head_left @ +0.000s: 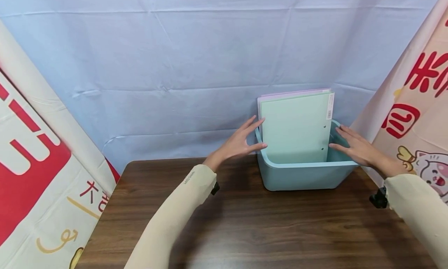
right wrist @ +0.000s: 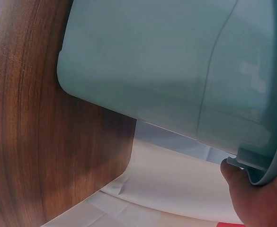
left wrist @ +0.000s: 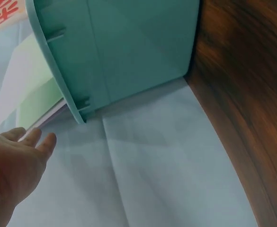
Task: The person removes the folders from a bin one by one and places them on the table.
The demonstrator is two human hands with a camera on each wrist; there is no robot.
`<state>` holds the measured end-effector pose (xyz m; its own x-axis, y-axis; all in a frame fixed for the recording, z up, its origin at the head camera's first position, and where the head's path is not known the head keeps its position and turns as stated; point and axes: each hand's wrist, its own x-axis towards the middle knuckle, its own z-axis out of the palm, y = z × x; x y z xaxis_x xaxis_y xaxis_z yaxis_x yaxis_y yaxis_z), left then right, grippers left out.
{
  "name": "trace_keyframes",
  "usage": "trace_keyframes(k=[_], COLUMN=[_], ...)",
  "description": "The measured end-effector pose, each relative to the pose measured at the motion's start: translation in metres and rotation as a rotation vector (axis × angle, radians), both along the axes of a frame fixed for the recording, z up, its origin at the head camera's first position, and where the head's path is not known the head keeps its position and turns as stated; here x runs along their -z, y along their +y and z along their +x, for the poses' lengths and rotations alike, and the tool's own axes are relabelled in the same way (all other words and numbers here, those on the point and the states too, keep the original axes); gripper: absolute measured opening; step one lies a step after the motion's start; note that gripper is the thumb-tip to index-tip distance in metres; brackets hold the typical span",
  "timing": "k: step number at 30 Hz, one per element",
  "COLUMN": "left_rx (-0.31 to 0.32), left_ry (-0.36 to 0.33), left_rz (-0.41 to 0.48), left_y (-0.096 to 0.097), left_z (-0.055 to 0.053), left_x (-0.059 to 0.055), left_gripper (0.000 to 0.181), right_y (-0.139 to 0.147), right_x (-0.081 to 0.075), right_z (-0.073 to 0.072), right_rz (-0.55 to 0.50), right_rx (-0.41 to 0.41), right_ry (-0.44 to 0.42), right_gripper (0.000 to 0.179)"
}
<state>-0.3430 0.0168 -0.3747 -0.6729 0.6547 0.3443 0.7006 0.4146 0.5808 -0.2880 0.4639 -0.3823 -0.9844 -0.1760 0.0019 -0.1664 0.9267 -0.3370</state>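
A light blue-green plastic bin (head_left: 304,178) stands on the table near its back edge. Upright in it, leaning slightly back, are a pale mint folder (head_left: 295,129) with a white barcode label (head_left: 330,106) and a lilac folder (head_left: 259,107) behind. At the folders' left edge is my left hand (head_left: 239,142), fingers straight and spread, thumb apart, holding nothing. My right hand (head_left: 362,149) is over the bin's right rim, fingers extended inward towards the folders. In the right wrist view, one fingertip (right wrist: 228,170) shows close by the bin's rim. The folders' lower parts are hidden inside the bin.
A dark brown wooden table (head_left: 280,226) lies under the bin. Behind it hangs a light blue cloth (head_left: 157,66). Printed cloths with red characters hang at the left (head_left: 38,164) and right (head_left: 413,94), close to the table's sides.
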Motion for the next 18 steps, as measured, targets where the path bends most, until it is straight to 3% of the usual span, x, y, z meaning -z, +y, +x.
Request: trace_keyframes(k=[18], left_rx=[-0.001], left_ry=[-0.067], left_rz=[0.034], left_y=[0.027], left_z=[-0.012], left_x=[0.005], left_gripper=[0.095], right_y=[0.000], right_x=[0.001], right_z=[0.000], right_rz=[-0.014], right_rx=[0.020], right_ry=[0.003], right_gripper=[0.091])
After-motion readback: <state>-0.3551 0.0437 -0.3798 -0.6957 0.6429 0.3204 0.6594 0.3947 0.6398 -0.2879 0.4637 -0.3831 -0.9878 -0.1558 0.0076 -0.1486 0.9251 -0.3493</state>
